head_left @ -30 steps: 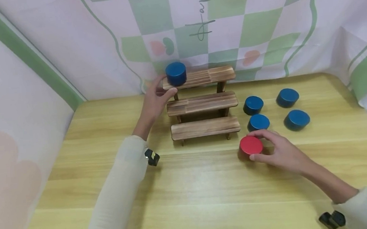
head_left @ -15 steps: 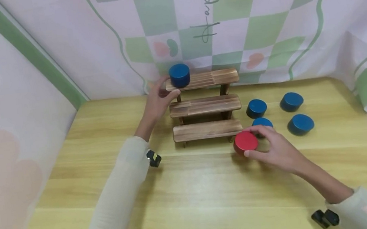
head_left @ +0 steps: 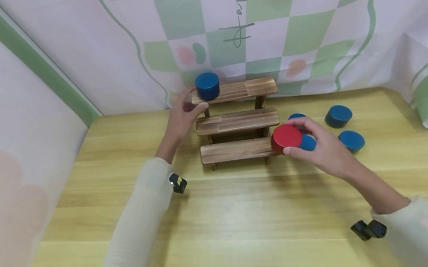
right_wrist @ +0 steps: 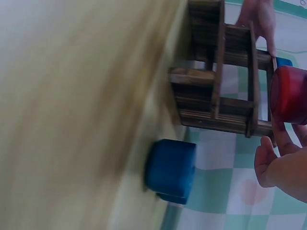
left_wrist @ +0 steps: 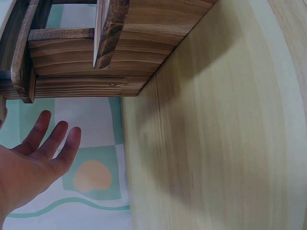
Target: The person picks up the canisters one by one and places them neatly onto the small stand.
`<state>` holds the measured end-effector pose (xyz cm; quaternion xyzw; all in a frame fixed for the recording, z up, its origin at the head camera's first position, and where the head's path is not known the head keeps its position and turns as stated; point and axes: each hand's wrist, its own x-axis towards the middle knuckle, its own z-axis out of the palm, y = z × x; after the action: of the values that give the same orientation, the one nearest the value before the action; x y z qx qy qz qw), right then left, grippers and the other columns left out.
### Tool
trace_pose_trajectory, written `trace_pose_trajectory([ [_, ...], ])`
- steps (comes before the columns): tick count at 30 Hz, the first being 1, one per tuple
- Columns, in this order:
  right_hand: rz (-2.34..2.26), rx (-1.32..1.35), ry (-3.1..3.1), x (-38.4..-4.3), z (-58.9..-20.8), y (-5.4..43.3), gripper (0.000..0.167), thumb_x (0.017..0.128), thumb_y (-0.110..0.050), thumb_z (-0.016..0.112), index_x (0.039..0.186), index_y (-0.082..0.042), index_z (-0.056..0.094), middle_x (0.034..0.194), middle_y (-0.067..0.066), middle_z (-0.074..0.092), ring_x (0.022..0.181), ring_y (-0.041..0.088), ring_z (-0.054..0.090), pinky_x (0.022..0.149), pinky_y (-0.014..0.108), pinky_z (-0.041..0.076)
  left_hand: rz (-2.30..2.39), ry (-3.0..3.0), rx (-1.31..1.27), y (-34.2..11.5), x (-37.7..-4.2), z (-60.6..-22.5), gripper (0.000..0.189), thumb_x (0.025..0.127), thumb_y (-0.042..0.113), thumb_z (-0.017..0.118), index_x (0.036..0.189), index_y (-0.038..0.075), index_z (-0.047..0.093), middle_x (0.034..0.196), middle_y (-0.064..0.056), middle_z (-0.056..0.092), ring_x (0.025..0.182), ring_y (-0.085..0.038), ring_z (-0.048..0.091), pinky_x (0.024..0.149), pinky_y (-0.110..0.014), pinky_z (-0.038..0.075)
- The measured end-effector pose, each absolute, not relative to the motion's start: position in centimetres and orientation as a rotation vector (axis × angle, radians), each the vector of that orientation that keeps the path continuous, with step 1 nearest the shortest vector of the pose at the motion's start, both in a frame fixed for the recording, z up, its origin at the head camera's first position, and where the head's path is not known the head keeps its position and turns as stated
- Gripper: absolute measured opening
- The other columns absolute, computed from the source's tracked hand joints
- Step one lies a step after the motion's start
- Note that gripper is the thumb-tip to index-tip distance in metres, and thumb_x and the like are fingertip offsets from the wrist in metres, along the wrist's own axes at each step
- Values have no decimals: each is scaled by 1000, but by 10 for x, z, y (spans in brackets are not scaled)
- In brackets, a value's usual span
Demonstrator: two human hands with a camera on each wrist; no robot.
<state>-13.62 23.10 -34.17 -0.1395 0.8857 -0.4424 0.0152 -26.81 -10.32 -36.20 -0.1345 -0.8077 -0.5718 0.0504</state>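
Observation:
My right hand (head_left: 327,147) holds a red cylinder block (head_left: 287,139) between thumb and fingers, raised above the table. In the head view it overlaps the right end of the lowest step of a three-tier wooden stand (head_left: 239,150). A blue cylinder block (head_left: 207,86) stands on the left end of the top tier. Beside it is my left hand (head_left: 181,117), its thumb and fingers spread around the stand's left end. The left wrist view shows the fingers of that hand (left_wrist: 38,163) loosely extended, holding nothing.
Several more blue cylinders stand on the table (head_left: 224,228) right of the stand, including one at the back right (head_left: 338,116) and one nearer (head_left: 352,141). My right hand partly hides two others. A checkered cloth (head_left: 228,49) hangs behind the stand.
My right hand has lifted the red cylinder from the table and carried it slightly left and toward the stand. My left hand stays by the top tier.

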Motion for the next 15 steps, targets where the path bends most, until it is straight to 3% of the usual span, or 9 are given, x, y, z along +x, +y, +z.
trace_pose_trajectory([
  [6,-1463,-475,2763,-152,-331,226,56,94,-19,72,143,-6,48,129,9,55,112,23,49,79,18,45,-1757,-2453,-408,-102,-270,-363,59,92,32,74,146,21,51,114,-11,65,98,-23,63,86,-40,52],
  [15,-1508,-351,2787,-174,-317,214,61,92,-27,74,145,-13,46,130,5,53,116,24,48,73,19,50,-1752,-2462,-408,-98,-270,-363,60,92,35,74,146,23,50,117,-10,63,100,-22,62,86,-40,52],
])
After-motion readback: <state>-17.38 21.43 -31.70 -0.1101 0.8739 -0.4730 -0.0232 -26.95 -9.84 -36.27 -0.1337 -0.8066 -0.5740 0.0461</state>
